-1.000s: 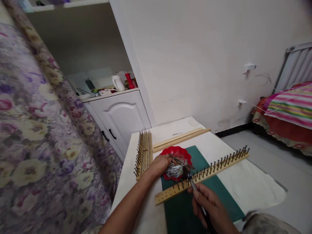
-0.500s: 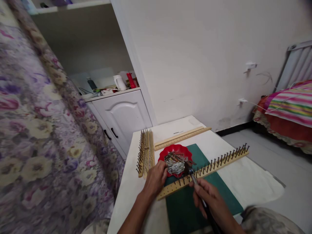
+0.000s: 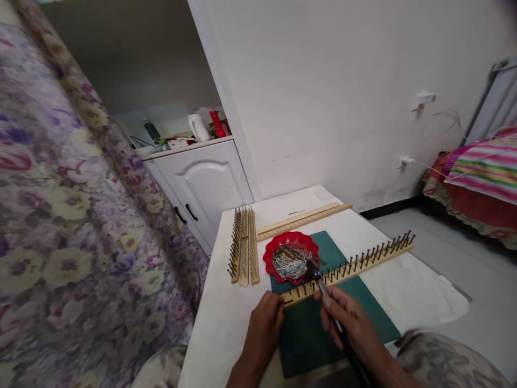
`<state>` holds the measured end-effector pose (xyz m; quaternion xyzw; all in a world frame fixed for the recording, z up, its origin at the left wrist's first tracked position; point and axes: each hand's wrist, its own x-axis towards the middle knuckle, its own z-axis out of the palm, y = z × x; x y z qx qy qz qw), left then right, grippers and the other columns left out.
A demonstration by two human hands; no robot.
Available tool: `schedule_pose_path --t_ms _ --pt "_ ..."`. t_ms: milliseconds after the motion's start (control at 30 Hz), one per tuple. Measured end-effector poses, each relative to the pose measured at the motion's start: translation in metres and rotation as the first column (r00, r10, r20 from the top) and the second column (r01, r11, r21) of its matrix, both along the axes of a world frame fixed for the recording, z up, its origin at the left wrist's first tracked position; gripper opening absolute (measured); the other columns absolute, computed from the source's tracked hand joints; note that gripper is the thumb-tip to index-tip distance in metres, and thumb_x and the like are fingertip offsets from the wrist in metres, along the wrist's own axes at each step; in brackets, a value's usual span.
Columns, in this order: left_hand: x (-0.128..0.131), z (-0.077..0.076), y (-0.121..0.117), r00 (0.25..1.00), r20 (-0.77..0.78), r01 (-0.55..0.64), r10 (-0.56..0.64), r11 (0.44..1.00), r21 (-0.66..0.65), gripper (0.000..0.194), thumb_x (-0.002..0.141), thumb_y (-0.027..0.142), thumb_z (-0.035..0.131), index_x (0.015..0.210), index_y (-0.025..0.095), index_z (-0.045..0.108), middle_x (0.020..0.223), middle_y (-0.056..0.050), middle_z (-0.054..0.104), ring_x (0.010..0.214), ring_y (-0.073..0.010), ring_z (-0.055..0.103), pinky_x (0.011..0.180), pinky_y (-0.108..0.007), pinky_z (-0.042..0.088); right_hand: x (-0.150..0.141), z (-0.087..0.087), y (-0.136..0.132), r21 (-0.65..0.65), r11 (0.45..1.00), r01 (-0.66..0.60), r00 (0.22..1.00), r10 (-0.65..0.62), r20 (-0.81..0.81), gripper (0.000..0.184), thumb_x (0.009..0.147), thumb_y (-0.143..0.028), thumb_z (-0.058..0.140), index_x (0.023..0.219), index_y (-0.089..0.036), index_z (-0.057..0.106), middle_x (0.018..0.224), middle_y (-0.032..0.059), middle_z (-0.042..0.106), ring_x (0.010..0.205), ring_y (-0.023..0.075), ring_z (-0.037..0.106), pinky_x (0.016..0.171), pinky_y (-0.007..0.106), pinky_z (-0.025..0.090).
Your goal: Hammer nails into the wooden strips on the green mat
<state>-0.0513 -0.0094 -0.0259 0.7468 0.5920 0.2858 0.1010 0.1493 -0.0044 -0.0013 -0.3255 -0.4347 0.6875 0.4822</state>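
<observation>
A long wooden strip (image 3: pixel 355 267) studded with a row of dark nails lies slantwise across a green cutting mat (image 3: pixel 307 328). My left hand (image 3: pixel 264 328) is closed at the strip's near end, pinching a nail at its tip. My right hand (image 3: pixel 349 323) is wrapped round the dark handle of a small hammer (image 3: pixel 319 277), whose head hovers over the strip just in front of a red dish (image 3: pixel 291 258) full of loose silver nails.
Nail-studded strips (image 3: pixel 243 245) lie stacked at the table's left, and a plain wooden strip (image 3: pixel 302 221) at the back. A white table (image 3: pixel 226 323) holds all this. A flowered curtain (image 3: pixel 60 205) hangs left; a white cabinet (image 3: pixel 205 183) and a striped bed (image 3: pixel 476 183) stand beyond.
My left hand has left the red dish and drawn back to the strip's near end with a nail. The hammer hand has stayed nearly where it was.
</observation>
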Motion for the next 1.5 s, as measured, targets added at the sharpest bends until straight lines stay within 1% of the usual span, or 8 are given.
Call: schedule_pose_path --t_ms 200,367,700,833,1100,1233,1367,1500 --pt "0.002 0.004 0.004 0.999 -0.036 0.007 -0.009 0.998 -0.059 0.016 0.083 0.016 0.038 0.079 0.02 0.052 0.08 -0.003 0.054 0.074 -0.0143 0.053 0.066 -0.025 0.042 0.001 0.001 0.0 -0.007 1.0 -0.005 1.0 0.005 0.025 0.033 0.08 -0.048 0.053 0.088 -0.016 0.049 0.048 -0.0071 0.053 0.027 0.0035 0.035 0.029 0.014 0.022" --pt "0.005 0.005 0.008 1.0 0.011 0.01 -0.009 0.999 -0.031 0.014 0.079 0.013 0.041 0.079 0.02 0.053 0.079 -0.002 0.055 0.074 -0.0141 0.054 0.066 -0.024 0.042 0.0 -0.001 -0.002 -0.007 1.0 -0.014 1.0 0.014 0.015 0.032 0.081 -0.047 0.052 0.088 -0.016 0.049 0.048 -0.0072 0.053 0.026 0.0033 0.035 0.029 0.014 0.021" --pt "0.015 -0.01 0.016 0.984 0.151 -0.084 0.094 0.994 -0.067 0.013 0.081 0.023 0.047 0.075 0.019 0.058 0.07 0.0 0.056 0.063 -0.0123 0.052 0.059 -0.022 0.038 -0.002 0.0 -0.004 -0.029 0.999 -0.037 0.999 0.037 0.015 0.034 0.079 -0.049 0.053 0.089 -0.017 0.048 0.047 -0.0076 0.053 0.026 0.0032 0.034 0.028 0.014 0.02" --pt "0.016 -0.012 0.017 0.981 0.168 -0.088 0.099 0.993 -0.075 0.014 0.081 0.025 0.048 0.073 0.019 0.058 0.072 0.0 0.057 0.066 -0.0129 0.054 0.061 -0.022 0.039 -0.004 -0.002 -0.008 -0.048 0.995 -0.09 0.996 0.09 -0.001 0.034 0.08 -0.049 0.053 0.09 -0.017 0.047 0.046 -0.0076 0.053 0.026 0.0034 0.034 0.028 0.013 0.02" --pt "0.016 -0.015 0.018 0.984 0.142 -0.09 0.105 0.99 -0.104 0.013 0.078 0.022 0.048 0.068 0.018 0.056 0.068 0.001 0.055 0.064 -0.0121 0.051 0.059 -0.022 0.037 -0.013 -0.006 -0.015 -0.044 0.962 -0.269 0.963 0.27 0.016 0.033 0.082 -0.05 0.049 0.087 -0.017 0.047 0.046 -0.0075 0.053 0.024 0.002 0.032 0.027 0.013 0.016" --pt "0.015 -0.017 0.018 0.985 0.122 -0.115 0.126 0.989 -0.093 0.016 0.077 0.019 0.047 0.061 0.018 0.05 0.063 0.002 0.05 0.059 -0.0107 0.047 0.055 -0.021 0.033 -0.016 -0.007 -0.016 -0.021 0.959 -0.281 0.959 0.282 0.043 0.031 0.084 -0.048 0.047 0.084 -0.017 0.047 0.046 -0.0078 0.052 0.025 0.0017 0.032 0.027 0.012 0.017" --pt "0.014 -0.018 0.018 0.983 0.145 -0.1 0.113 0.99 -0.098 0.013 0.076 0.016 0.045 0.064 0.018 0.052 0.065 0.002 0.052 0.06 -0.0107 0.048 0.056 -0.021 0.034 -0.019 -0.009 -0.017 -0.039 0.955 -0.293 0.948 0.295 0.119 0.031 0.084 -0.049 0.046 0.081 -0.018 0.046 0.045 -0.0085 0.051 0.024 0.0017 0.03 0.026 0.012 0.016" --pt "0.015 -0.016 0.017 0.984 0.14 -0.095 0.111 0.989 -0.114 0.014 0.075 0.017 0.045 0.066 0.018 0.054 0.065 0.001 0.054 0.061 -0.0115 0.049 0.057 -0.021 0.035 -0.021 -0.011 -0.018 -0.031 0.957 -0.287 0.95 0.289 0.122 0.033 0.084 -0.051 0.045 0.082 -0.018 0.046 0.046 -0.0085 0.051 0.025 0.0022 0.03 0.027 0.013 0.017"
